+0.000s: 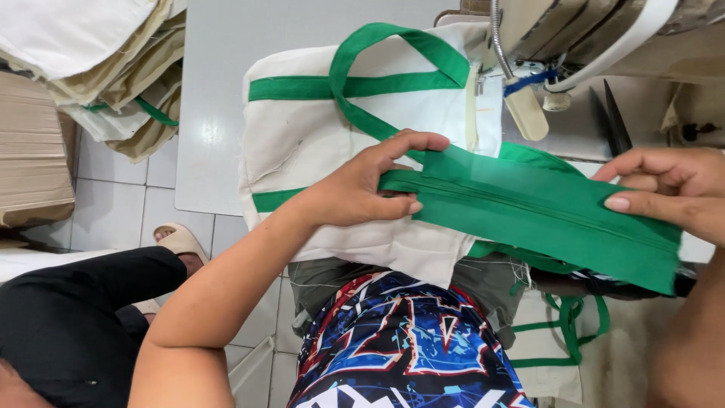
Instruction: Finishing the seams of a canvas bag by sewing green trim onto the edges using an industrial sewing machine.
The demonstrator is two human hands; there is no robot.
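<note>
A folded strip of green fabric (529, 208) stretches between my two hands in front of me. My left hand (362, 185) pinches its left end, thumb below and fingers on top. At the right edge of the view, my right hand (664, 193) grips the strip's right end. Under the strip lies a cream cloth bag (317, 143) with green bands and a green loop handle (377, 45), draped over the front edge of the grey table (219, 91).
A sewing machine (574, 38) stands at the top right, with dark scissors (613, 121) beside it. Stacks of cream fabric (113, 68) sit at the top left. Another person in black (68, 317) is at the lower left. More cream and green pieces (559, 332) hang at the lower right.
</note>
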